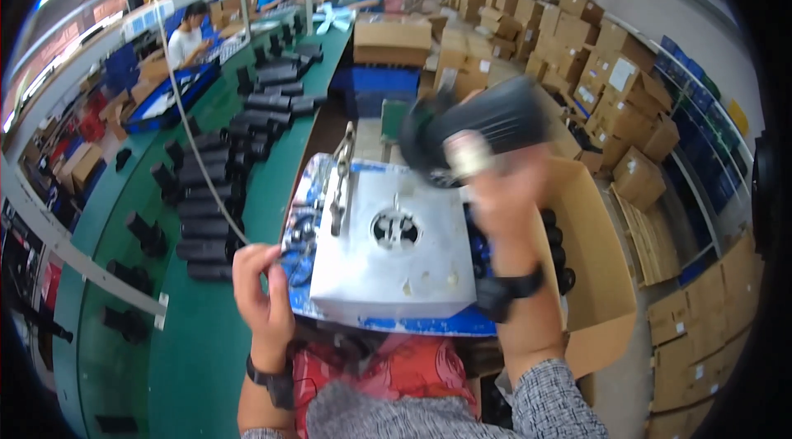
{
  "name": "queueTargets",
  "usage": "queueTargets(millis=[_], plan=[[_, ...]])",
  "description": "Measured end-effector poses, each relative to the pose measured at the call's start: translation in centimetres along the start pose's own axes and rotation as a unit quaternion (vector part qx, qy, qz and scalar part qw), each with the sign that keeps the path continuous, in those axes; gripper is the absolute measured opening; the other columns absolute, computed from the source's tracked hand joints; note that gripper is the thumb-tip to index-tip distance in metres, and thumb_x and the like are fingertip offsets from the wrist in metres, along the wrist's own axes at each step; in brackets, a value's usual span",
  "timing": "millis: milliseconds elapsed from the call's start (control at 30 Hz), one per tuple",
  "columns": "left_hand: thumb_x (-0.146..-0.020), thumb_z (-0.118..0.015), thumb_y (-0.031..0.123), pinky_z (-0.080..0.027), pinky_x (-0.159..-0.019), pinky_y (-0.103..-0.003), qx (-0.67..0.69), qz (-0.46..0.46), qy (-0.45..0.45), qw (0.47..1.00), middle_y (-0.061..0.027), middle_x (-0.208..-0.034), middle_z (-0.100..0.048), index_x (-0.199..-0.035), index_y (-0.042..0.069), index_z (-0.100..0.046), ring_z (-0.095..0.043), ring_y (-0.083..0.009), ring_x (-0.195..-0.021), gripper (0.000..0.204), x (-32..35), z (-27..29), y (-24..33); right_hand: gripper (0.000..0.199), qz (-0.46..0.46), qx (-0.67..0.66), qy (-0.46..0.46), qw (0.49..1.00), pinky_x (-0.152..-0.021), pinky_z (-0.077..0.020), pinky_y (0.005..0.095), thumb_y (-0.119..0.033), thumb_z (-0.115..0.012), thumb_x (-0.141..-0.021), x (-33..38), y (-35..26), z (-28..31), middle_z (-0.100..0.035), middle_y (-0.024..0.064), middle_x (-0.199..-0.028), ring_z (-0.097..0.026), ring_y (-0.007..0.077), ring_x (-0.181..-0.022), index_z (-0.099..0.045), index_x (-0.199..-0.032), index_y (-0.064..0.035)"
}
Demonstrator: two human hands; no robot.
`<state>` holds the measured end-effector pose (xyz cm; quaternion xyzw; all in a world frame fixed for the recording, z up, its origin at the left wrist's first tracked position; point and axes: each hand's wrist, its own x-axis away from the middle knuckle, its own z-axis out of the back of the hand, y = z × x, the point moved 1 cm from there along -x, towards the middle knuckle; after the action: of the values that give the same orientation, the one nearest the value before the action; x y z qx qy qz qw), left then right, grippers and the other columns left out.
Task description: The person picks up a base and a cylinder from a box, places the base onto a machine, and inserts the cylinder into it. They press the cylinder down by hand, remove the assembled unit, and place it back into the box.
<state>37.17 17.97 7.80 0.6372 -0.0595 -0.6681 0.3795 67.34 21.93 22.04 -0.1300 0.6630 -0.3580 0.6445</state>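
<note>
My right hand (513,191) is closed around a black ribbed cylindrical housing (495,115) with a wide round end, raised above the right side of a metal box. Motion smears both the hand and the housing. The silvery box fixture (363,261) has a round cut-out (397,229) in its top and a toggle clamp (341,183) along its left edge. To the left of the box is my left hand (262,286), its fingers curled in. A thin pale cord (188,117) comes down from above to its fingertips; what they grip is hidden.
Many black housings (216,195) lie in rows on the green bench (190,348) to my left. An open carton (598,274) with black round parts stands at right. Stacked cartons (577,51) fill the far right. Other people (191,36) sit farther along the bench.
</note>
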Motion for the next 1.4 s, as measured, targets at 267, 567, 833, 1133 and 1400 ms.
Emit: queueTargets(millis=[267,567,833,1133,1400], plan=[[-0.080,-0.093,0.028,-0.054,-0.092,-0.041,-0.054,0.035,-0.027,0.998,-0.0172,-0.128,-0.062,-0.139,0.001,-0.058,-0.062,-0.0285,-0.106,0.073,5.7,6.1,11.4,0.066,0.138,0.033,-0.358,0.923,-0.099,-0.0488,0.0464,-0.025,-0.089,-0.083,15.9,-4.5,-9.2,-0.071,0.0174,-0.120,-0.068,0.0363,-0.105,-0.063,-0.138,0.0003],[-0.095,-0.080,0.027,-0.046,-0.110,-0.043,-0.477,0.250,0.203,0.818,-0.0194,-0.132,-0.062,-0.139,-0.005,-0.056,-0.059,-0.0326,-0.122,0.059,14.2,32.0,-1.8,0.048,-0.154,-0.067,-0.510,0.844,-0.096,-0.0560,0.0457,-0.024,-0.083,-0.091,23.9,0.2,-1.9,-0.074,0.0155,-0.121,-0.070,0.0369,-0.110,-0.069,-0.132,-0.0022],[-0.105,-0.068,0.038,-0.049,-0.111,-0.046,-0.665,0.224,0.128,0.701,-0.0322,-0.141,-0.062,-0.146,-0.007,-0.055,-0.060,-0.0452,-0.131,0.062,20.9,56.8,-15.6,0.027,-0.351,0.053,-0.381,0.853,-0.082,-0.0575,0.0351,-0.019,-0.077,-0.097,21.2,3.6,10.7,-0.077,0.0103,-0.106,-0.073,0.0220,-0.092,-0.074,-0.120,-0.0046],[-0.098,-0.078,0.041,-0.051,-0.084,-0.043,-0.765,0.070,0.274,0.578,-0.0193,-0.119,-0.052,-0.140,-0.003,-0.044,-0.052,-0.0286,-0.090,0.069,15.0,38.7,-9.4,0.012,-0.225,0.473,-0.199,0.828,-0.080,-0.0550,0.0418,-0.008,-0.076,-0.089,23.2,15.5,19.8,-0.068,0.0116,-0.103,-0.069,0.0342,-0.094,-0.073,-0.100,-0.0064],[-0.102,-0.064,0.006,-0.047,-0.091,-0.032,-0.218,0.122,0.133,0.959,-0.0094,-0.121,-0.054,-0.137,0.002,-0.057,-0.055,-0.0194,-0.105,0.036,20.8,10.8,-0.5,0.012,-0.210,0.475,-0.157,0.840,-0.083,-0.0551,0.0446,0.000,-0.072,-0.086,31.0,12.7,19.0,-0.062,0.0116,-0.101,-0.067,0.0356,-0.099,-0.073,-0.096,-0.0070]])
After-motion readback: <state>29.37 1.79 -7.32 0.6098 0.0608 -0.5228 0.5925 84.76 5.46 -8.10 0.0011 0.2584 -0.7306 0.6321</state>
